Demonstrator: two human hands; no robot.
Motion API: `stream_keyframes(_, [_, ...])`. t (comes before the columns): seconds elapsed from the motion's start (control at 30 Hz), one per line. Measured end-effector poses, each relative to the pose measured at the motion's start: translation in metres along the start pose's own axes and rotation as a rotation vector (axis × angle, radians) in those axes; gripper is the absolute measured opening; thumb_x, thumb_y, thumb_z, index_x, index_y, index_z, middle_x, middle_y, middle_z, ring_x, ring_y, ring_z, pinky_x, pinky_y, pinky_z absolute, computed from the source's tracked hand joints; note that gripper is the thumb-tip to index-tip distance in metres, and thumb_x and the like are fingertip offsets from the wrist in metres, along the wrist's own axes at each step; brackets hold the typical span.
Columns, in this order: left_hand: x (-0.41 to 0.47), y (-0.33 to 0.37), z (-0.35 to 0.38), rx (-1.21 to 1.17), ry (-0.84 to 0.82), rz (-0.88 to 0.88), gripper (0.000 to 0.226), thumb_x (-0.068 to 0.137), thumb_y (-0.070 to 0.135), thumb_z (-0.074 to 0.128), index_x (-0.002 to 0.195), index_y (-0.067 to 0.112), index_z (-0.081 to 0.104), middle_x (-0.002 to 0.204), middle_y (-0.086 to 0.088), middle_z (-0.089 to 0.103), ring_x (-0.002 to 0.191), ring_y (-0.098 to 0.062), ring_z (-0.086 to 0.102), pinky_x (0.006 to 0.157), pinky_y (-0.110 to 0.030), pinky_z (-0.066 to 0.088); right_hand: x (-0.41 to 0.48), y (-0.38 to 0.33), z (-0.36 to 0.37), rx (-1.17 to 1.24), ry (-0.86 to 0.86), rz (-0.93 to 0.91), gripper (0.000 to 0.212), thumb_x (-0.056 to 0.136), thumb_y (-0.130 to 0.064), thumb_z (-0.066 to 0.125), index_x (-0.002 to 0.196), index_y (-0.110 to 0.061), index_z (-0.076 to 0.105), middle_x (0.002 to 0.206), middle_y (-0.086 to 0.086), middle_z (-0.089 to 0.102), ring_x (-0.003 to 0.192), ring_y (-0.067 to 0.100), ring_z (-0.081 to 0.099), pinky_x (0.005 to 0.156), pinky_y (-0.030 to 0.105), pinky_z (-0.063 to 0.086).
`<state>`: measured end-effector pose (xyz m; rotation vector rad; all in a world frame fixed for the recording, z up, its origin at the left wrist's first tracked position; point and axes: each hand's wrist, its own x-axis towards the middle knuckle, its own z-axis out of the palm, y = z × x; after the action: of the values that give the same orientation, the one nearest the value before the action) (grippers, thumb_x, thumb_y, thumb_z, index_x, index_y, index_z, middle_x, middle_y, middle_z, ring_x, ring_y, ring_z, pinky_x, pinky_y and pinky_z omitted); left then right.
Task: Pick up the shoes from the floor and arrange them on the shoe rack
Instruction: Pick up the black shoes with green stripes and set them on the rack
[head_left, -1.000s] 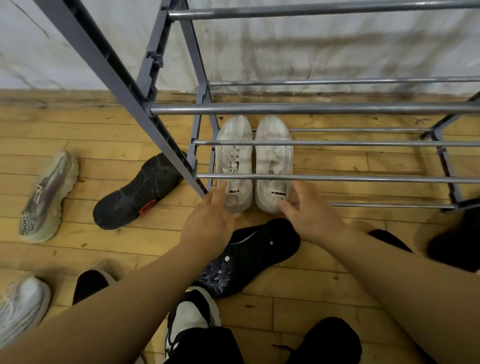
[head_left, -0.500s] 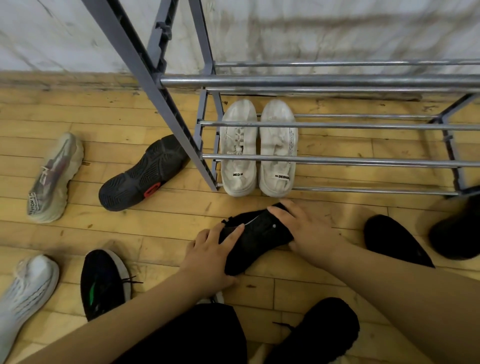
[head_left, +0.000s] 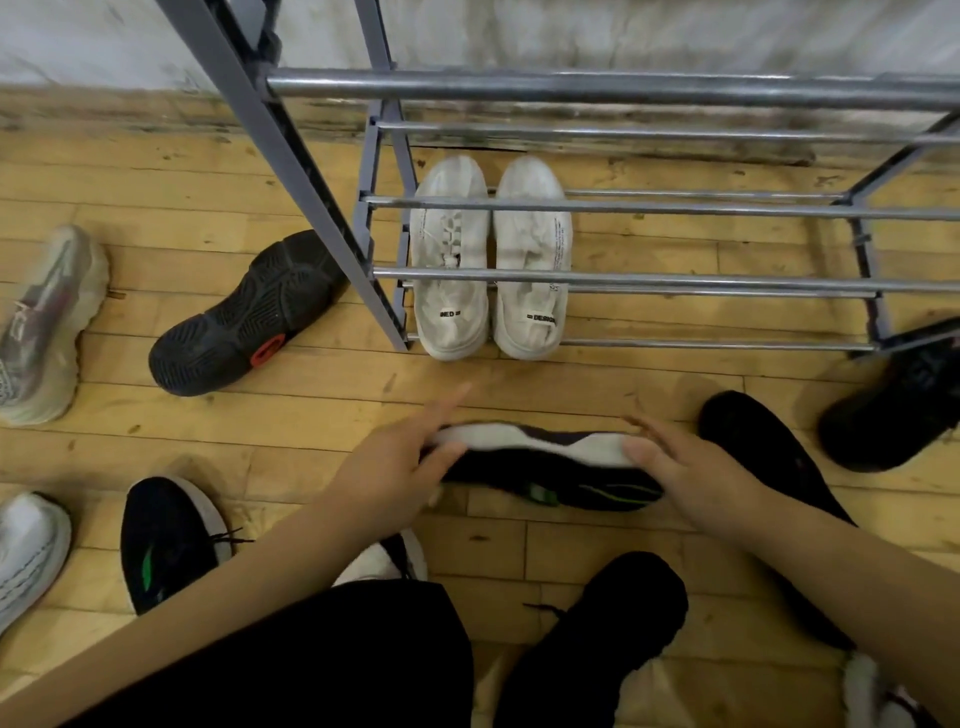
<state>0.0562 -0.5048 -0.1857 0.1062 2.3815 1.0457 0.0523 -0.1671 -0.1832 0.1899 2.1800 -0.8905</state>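
Black shoe (head_left: 545, 465) turned sideways, gripped both ends

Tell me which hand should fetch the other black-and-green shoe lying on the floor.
Left. The floor shoe lies on the left, beside the left forearm; the right hand would have to cross over. Both hands grip the held shoe, so the left hand must release first.
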Motion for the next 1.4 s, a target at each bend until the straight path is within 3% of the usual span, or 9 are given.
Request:
stream_keyframes(0.13, [0.019, 0.009, 0.011, 0.086, -0.021, 0.009, 0.052, 0.108, 0.037, 0.046, 0.155, 0.054, 0.031, 0.142, 0.012, 0.061, 0.129, -0.012, 0.055, 0.094, -0.015, 0.039, -0.001, 0.012, 0.006, 0.089, 0.212, 0.063, 0.057, 0.105, -0.057, 0.037, 0.15, -0.026, 0.049, 0.141, -0.001, 0.059, 0.122, 0.015, 0.053, 0.094, 0.03, 0.037])
stream_keyframes(0.27, [0.026, 0.005, 0.019, 0.078, 0.046, 0.009, 0.047, 0.108, 0.034, 0.048, 0.153, 0.047, 0.041, 0.15, 0.012, 0.055, 0.136, -0.007, 0.047, 0.095, 0.001, 0.027, 0.0, 0.016, 0.008, 0.041, 0.224, 0.054, 0.062, 0.104, -0.06, 0.033, 0.157, -0.028, 0.04, 0.148, -0.001, 0.055, 0.134, 0.021, 0.051, 0.096, 0.028, 0.036])
stream_keyframes(0.4, [0.021, -0.007, 0.025, 0.131, -0.076, -0.034, 0.066, 0.1, 0.05, 0.056, 0.157, 0.052, 0.023, 0.152, 0.01, 0.036, 0.14, -0.014, 0.038, 0.114, -0.029, 0.035, -0.004, 0.01, 0.009, -0.024, 0.194, -0.039, 0.064, 0.104, -0.046, 0.051, 0.161, -0.04, 0.025, 0.134, -0.008, 0.059, 0.107, 0.008, 0.06, 0.087, 0.026, 0.047])
stream_keyframes(0.5, [0.013, -0.013, 0.031, 0.367, -0.189, -0.068, 0.096, 0.085, 0.069, 0.065, 0.16, 0.049, 0.008, 0.159, 0.004, 0.013, 0.145, -0.024, 0.023, 0.121, -0.041, 0.029, -0.004, 0.011, 0.011, -0.054, 0.225, -0.111, 0.067, 0.104, -0.037, 0.056, 0.162, -0.041, 0.023, 0.13, 0.003, 0.06, 0.113, 0.016, 0.059, 0.093, 0.029, 0.051])
stream_keyframes(0.63, [0.011, -0.017, 0.036, 0.416, -0.186, -0.059, 0.11, 0.073, 0.071, 0.075, 0.16, 0.048, 0.012, 0.155, 0.002, 0.015, 0.14, -0.027, 0.027, 0.118, -0.04, 0.035, -0.008, 0.013, 0.013, -0.007, 0.184, -0.099, 0.068, 0.104, -0.036, 0.057, 0.161, -0.047, 0.021, 0.156, -0.004, 0.048, 0.131, 0.016, 0.054, 0.107, 0.031, 0.048])
stream_keyframes(0.87, [0.007, -0.011, 0.033, 0.328, -0.112, -0.092, 0.098, 0.082, 0.059, 0.075, 0.16, 0.046, 0.018, 0.159, 0.004, 0.026, 0.143, -0.024, 0.032, 0.118, -0.039, 0.035, -0.017, 0.018, 0.014, 0.026, 0.079, -0.122, 0.084, 0.1, -0.039, 0.065, 0.162, -0.046, 0.009, 0.162, -0.011, 0.036, 0.132, 0.012, 0.055, 0.101, 0.024, 0.05])
stream_keyframes(1.0, [-0.001, -0.01, 0.034, 0.372, -0.087, -0.118, 0.098, 0.084, 0.058, 0.074, 0.161, 0.044, 0.015, 0.164, 0.001, 0.017, 0.149, -0.026, 0.02, 0.122, -0.041, 0.026, -0.035, 0.024, 0.022, -0.28, 0.162, -0.272, 0.082, 0.086, -0.047, 0.072, 0.153, -0.033, 0.026, 0.152, -0.007, 0.034, 0.132, 0.018, 0.051, 0.105, 0.028, 0.047])
stream_keyframes(1.17, [-0.006, -0.015, 0.038, 0.456, -0.113, -0.098, 0.096, 0.087, 0.054, 0.073, 0.162, 0.041, 0.015, 0.166, 0.0, 0.014, 0.149, -0.026, 0.021, 0.123, -0.043, 0.028, -0.057, 0.036, 0.033, -0.706, -0.368, -0.384, 0.097, 0.085, -0.05, 0.075, 0.16, -0.04, 0.014, 0.166, -0.01, 0.018, 0.153, 0.014, 0.016, 0.122, 0.029, 0.019])
stream_keyframes(1.4, [-0.006, -0.017, 0.039, 0.487, -0.093, -0.086, 0.089, 0.091, 0.05, 0.069, 0.162, 0.037, 0.017, 0.165, -0.002, 0.021, 0.145, -0.029, 0.028, 0.12, -0.047, 0.033, -0.053, 0.049, 0.047, -0.69, -0.354, -0.428, 0.095, 0.083, -0.044, 0.077, 0.156, -0.048, 0.018, 0.165, -0.013, 0.021, 0.148, 0.013, 0.03, 0.118, 0.027, 0.03])
